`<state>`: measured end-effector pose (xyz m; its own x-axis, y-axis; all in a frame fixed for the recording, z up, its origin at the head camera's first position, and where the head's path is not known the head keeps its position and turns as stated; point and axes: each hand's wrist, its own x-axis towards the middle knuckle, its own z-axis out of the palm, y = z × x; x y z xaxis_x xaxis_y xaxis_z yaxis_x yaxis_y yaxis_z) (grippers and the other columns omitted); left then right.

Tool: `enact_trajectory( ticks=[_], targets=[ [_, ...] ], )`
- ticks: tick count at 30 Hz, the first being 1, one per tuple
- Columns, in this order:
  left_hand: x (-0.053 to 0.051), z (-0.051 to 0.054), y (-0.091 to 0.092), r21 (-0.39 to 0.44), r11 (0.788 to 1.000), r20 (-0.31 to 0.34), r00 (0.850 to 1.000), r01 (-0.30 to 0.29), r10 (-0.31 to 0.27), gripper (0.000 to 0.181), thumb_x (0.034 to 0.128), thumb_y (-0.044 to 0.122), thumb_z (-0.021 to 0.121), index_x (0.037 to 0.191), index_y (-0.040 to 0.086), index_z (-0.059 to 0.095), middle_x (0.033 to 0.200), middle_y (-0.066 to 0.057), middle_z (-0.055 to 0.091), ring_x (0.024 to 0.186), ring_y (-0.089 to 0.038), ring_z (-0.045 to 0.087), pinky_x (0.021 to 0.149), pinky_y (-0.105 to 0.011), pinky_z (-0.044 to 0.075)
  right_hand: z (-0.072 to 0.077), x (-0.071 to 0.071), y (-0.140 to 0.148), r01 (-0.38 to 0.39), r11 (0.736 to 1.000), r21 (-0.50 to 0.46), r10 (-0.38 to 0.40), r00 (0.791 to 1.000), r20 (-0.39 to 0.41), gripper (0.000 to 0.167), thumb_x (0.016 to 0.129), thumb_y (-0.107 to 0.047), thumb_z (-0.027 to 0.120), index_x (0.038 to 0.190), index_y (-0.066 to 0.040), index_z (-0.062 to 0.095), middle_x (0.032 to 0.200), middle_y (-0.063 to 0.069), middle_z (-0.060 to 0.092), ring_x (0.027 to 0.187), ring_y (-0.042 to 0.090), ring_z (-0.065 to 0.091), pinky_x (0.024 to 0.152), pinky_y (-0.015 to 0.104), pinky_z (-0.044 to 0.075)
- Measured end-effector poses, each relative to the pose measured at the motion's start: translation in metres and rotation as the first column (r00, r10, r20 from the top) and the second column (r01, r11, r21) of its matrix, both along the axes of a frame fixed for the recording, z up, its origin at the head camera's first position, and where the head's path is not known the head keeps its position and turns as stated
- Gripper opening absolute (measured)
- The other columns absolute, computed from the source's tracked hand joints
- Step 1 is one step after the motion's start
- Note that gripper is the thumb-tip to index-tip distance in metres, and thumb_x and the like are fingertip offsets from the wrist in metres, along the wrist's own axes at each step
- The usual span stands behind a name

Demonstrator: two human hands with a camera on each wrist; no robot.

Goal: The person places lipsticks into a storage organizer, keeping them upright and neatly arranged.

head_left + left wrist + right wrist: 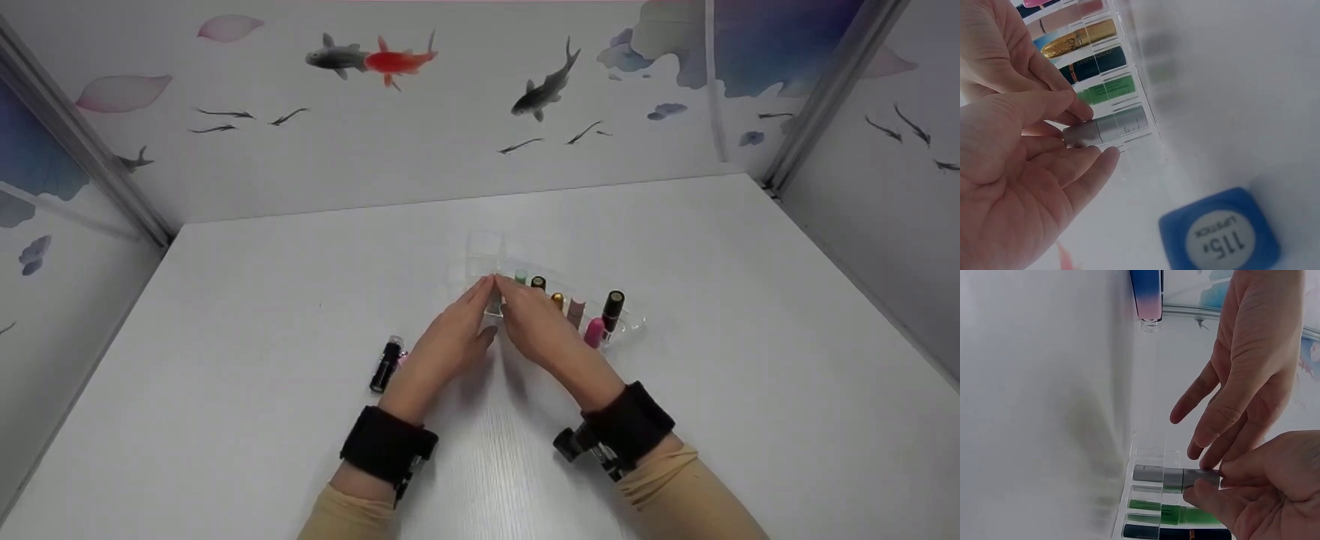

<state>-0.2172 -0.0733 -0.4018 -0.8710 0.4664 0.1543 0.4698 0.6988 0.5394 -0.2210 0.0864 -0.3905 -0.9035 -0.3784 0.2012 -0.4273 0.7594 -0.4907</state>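
A silver lipstick tube (1106, 128) stands in a slot of the clear plastic holder (1145, 107), with both hands meeting around it. My right hand (541, 321) pinches its upper part between thumb and a finger, most plainly in the right wrist view. From the other side my left hand (450, 337) reaches in, fingers fairly straight, its fingertips at the tube. Beside the silver tube are a green tube (1171, 513) and a dark tube with a gold band (1176, 533). The head view hides much of the silver tube behind the hands.
Farther along the holder stand a gold tube (1081, 38), a pinkish tube (575, 312), a bright pink tube (594, 332) and a black tube (613, 309). Left of the left hand is another dark tube (386, 365). A blue lipstick end marked 115 (1219, 236) appears close up.
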Motion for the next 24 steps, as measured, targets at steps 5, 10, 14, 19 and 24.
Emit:
enact_trajectory(
  ticks=[5,10,14,19,24],
  targets=[
    [0.002,0.006,-0.005,0.019,1.0,-0.024,1.0,-0.011,0.011,0.063,0.1018,0.002,0.064,0.156,-0.01,0.036,0.159,-0.027,0.042,0.147,-0.041,0.042,0.12,-0.05,0.036,0.008,0.005,-0.001,-0.021,1.0,-0.022,0.02,0.998,-0.058,0.039,0.105,0.007,0.052,0.143,0.014,0.052,0.142,0.029,0.06,0.134,0.041,0.057,0.113,0.05,0.045],
    [0.005,0.017,-0.015,0.022,0.999,-0.04,0.998,-0.048,0.049,0.053,0.1021,0.003,0.064,0.151,-0.008,0.047,0.148,-0.026,0.055,0.137,-0.041,0.054,0.114,-0.051,0.044,0.015,0.008,-0.004,-0.016,0.999,-0.046,0.014,0.999,-0.044,0.039,0.105,0.004,0.054,0.143,0.013,0.053,0.145,0.028,0.058,0.137,0.04,0.055,0.115,0.049,0.042],
    [0.005,0.025,-0.026,0.038,0.995,-0.031,0.996,-0.087,0.088,0.042,0.1009,0.0,0.065,0.142,-0.004,0.059,0.134,-0.023,0.067,0.12,-0.037,0.067,0.104,-0.048,0.053,0.018,0.01,-0.007,-0.009,0.999,-0.052,0.007,1.0,-0.029,0.038,0.105,0.002,0.057,0.142,0.01,0.056,0.147,0.026,0.057,0.14,0.038,0.053,0.116,0.049,0.041],
    [0.007,0.034,-0.04,-0.05,0.987,0.064,0.986,-0.153,0.156,0.03,0.0978,-0.007,0.063,0.127,-0.002,0.068,0.124,-0.019,0.072,0.109,-0.033,0.071,0.097,-0.046,0.057,0.017,0.015,-0.012,-0.057,0.998,-0.04,0.055,0.998,-0.033,0.037,0.102,0.0,0.063,0.138,0.009,0.06,0.142,0.026,0.061,0.135,0.039,0.057,0.114,0.05,0.045],
    [0.011,0.034,-0.05,-0.252,0.949,0.098,0.97,-0.191,0.222,0.032,0.0899,-0.021,0.058,0.111,-0.002,0.074,0.115,-0.018,0.071,0.109,-0.033,0.067,0.096,-0.045,0.056,0.01,0.021,-0.021,-0.167,0.986,-0.022,0.167,0.986,-0.011,0.033,0.102,-0.001,0.064,0.133,0.009,0.063,0.131,0.025,0.068,0.123,0.039,0.065,0.106,0.051,0.051]
  ],
)
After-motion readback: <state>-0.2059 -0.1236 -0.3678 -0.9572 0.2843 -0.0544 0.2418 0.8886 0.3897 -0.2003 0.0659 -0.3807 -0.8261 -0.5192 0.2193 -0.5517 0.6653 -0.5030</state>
